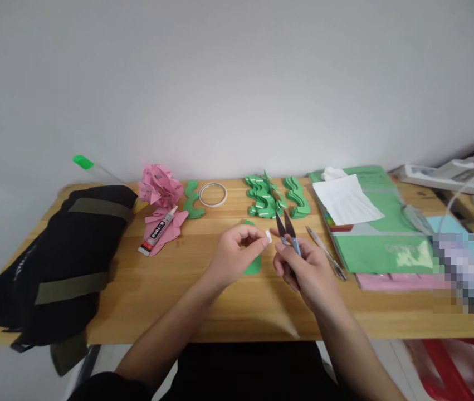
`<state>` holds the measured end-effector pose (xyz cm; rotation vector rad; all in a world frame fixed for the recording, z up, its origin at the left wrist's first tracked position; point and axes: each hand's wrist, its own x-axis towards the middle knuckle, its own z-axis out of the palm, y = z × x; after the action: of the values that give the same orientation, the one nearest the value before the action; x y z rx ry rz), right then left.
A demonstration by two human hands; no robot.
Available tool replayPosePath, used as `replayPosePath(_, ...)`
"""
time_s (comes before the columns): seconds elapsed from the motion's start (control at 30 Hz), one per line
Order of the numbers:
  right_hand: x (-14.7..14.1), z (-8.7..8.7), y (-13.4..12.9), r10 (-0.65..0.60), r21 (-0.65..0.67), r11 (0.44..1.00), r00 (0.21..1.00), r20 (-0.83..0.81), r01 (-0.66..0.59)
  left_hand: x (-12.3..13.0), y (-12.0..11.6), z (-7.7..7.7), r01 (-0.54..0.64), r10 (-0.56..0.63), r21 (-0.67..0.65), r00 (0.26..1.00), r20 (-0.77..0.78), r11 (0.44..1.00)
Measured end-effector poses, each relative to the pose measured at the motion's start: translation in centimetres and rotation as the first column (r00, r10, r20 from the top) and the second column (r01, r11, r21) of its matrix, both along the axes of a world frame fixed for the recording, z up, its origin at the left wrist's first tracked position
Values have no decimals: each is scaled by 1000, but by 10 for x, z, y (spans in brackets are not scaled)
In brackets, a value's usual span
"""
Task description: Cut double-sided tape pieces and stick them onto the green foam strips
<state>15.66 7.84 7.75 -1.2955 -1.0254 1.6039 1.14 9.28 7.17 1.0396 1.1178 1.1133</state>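
Between the thumb and index finger of my left hand [239, 253] is a small white piece [269, 236]. My right hand [303, 267] is closed round scissors [289, 231], whose blades point up and stand slightly apart, close to the white piece. A green paper piece [253, 265] lies on the table under my left hand, partly hidden by it. Beyond my hands sit stacks of wavy green paper cutouts [260, 196] with white strips on them, and another wavy green stack [297, 197] to their right.
A tape roll [213, 185], pink paper flower [160, 185], glue tube [157, 231] and black bag [73, 262] are to the left. To the right lie a pen [326, 250], green folder [387, 245], white tissue [347, 200] and power strip [449, 177].
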Motion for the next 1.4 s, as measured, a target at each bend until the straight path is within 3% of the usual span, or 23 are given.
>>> replayPosePath(0.2,2,-9,-3,-41,36,998,997,-61,43,-4,4,5,-52,60,-44,980,188,998)
replayPosePath(0.57,-9,-12,-20,147,-23,987,950,-274,-159,-1,3,2,-93,119,-82,901,418,992)
replayPosePath(0.8,-12,-5,-19,161,-26,984,941,-297,-176,-3,2,2,-65,98,-94,911,402,993)
replayPosePath(1.1,-11,-2,-18,116,17,993,968,-221,-115,-6,2,3,-82,75,17,964,253,996)
replayPosePath(1.4,-12,1,-16,99,32,995,975,-198,-94,-6,2,2,-65,53,39,966,254,997)
